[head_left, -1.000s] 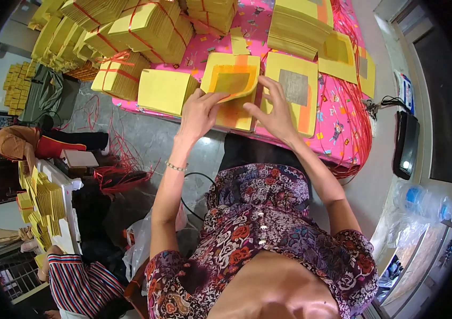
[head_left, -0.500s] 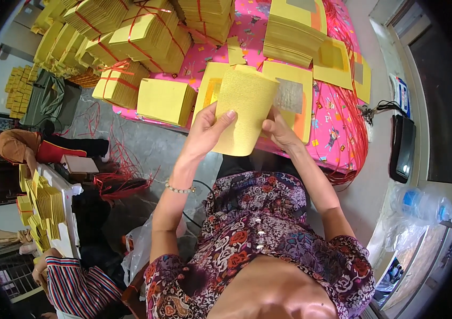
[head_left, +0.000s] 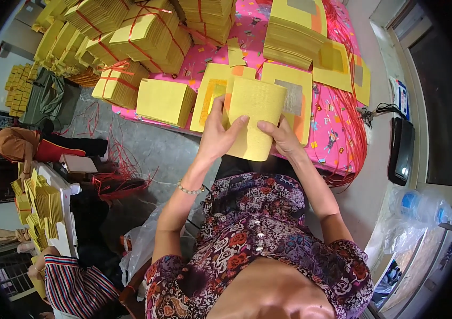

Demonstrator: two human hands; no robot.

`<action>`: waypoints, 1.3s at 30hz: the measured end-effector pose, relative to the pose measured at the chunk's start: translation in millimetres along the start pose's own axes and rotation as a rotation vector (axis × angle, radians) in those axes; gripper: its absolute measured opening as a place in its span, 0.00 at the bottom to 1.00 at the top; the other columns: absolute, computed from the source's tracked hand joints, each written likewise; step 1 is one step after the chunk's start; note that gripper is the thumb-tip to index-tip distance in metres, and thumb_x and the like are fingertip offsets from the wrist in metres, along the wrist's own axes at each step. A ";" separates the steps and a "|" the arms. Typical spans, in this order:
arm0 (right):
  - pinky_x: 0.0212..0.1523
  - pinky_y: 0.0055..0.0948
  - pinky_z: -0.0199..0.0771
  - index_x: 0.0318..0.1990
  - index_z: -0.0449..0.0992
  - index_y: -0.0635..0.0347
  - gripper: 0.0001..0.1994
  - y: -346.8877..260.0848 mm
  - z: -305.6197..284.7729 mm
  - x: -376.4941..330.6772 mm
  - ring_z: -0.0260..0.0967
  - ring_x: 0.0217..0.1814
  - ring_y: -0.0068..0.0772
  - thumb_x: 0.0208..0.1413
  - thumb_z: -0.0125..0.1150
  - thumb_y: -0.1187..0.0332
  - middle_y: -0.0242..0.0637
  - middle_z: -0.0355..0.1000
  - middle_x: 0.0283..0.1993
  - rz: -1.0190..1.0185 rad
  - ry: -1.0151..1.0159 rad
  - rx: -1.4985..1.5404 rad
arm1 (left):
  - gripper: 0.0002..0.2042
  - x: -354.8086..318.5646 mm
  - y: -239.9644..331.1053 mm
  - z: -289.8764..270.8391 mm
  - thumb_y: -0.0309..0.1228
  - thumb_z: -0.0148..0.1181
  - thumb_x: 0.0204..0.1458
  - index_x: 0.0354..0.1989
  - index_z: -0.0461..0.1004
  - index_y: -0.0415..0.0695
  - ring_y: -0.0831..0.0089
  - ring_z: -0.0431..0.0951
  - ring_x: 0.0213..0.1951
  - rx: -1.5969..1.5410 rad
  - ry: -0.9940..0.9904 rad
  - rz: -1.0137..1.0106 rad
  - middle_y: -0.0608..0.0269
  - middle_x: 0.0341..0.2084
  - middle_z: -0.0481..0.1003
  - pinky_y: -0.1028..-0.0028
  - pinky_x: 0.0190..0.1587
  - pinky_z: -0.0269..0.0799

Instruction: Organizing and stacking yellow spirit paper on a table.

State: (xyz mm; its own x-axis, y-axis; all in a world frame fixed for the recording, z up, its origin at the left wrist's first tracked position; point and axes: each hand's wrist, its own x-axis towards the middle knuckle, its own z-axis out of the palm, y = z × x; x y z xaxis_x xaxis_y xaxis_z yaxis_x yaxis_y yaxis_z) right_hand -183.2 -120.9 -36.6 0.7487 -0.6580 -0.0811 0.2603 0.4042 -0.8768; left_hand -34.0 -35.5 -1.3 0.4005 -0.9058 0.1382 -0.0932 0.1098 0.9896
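Note:
Both of my hands hold a bowed wad of yellow paper sheets [head_left: 258,111] over the near edge of the table. My left hand [head_left: 222,134] grips its left side, thumb across the front and fingers behind. My right hand [head_left: 282,138] pinches the lower right side, also with the thumb in front. Behind the wad lie a yellow sheet with an orange and gold patch [head_left: 204,109] on the left and yellow sheets with a silver patch [head_left: 295,98] on the right, both partly hidden. A low block of plain yellow paper [head_left: 163,102] stands left of them.
Bundles tied with red string [head_left: 149,40] crowd the back left of the pink patterned tablecloth [head_left: 329,127]. A tall paper stack [head_left: 292,45] stands at the back right. Red strings [head_left: 356,138] hang along the right edge. Two other people [head_left: 21,146] are at a side table on the left.
The wad has shifted right and slightly toward me, and its top edge has flattened. Both hands moved with it, the right thumb now further onto its front.

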 end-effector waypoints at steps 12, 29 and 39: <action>0.49 0.27 0.70 0.54 0.62 0.67 0.25 -5.2 2.5 -4.1 0.69 0.48 0.28 0.50 0.64 0.68 0.40 0.70 0.48 -0.140 0.095 -0.199 | 0.18 -8.3 5.2 10.1 0.21 0.50 0.56 0.55 0.57 0.36 0.76 0.66 0.51 -0.207 -0.080 -0.078 0.57 0.48 0.68 0.76 0.53 0.63; 0.48 0.25 0.69 0.56 0.60 0.67 0.23 -17.6 13.7 -10.2 0.67 0.49 0.24 0.56 0.58 0.69 0.39 0.68 0.50 -0.179 0.159 -0.287 | 0.19 -8.5 4.5 14.0 0.20 0.48 0.56 0.56 0.56 0.35 0.75 0.67 0.52 -0.356 -0.048 -0.099 0.56 0.50 0.67 0.75 0.53 0.64; 0.42 0.24 0.73 0.51 0.67 0.67 0.17 -15.9 6.8 10.2 0.71 0.43 0.24 0.57 0.57 0.68 0.39 0.72 0.45 -0.011 0.180 -0.148 | 0.17 14.2 -9.9 4.3 0.24 0.49 0.57 0.55 0.58 0.34 0.74 0.72 0.46 -0.435 -0.118 -0.285 0.55 0.46 0.71 0.74 0.47 0.70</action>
State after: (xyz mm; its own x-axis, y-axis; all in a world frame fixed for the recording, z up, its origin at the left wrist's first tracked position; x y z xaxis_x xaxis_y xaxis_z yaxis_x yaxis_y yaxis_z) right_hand -175.6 -129.8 -20.3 0.6219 -0.7699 -0.1431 0.1657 0.3080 -0.9369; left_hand -31.4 -51.2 -9.3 0.2473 -0.9616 -0.1192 0.4013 -0.0103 0.9159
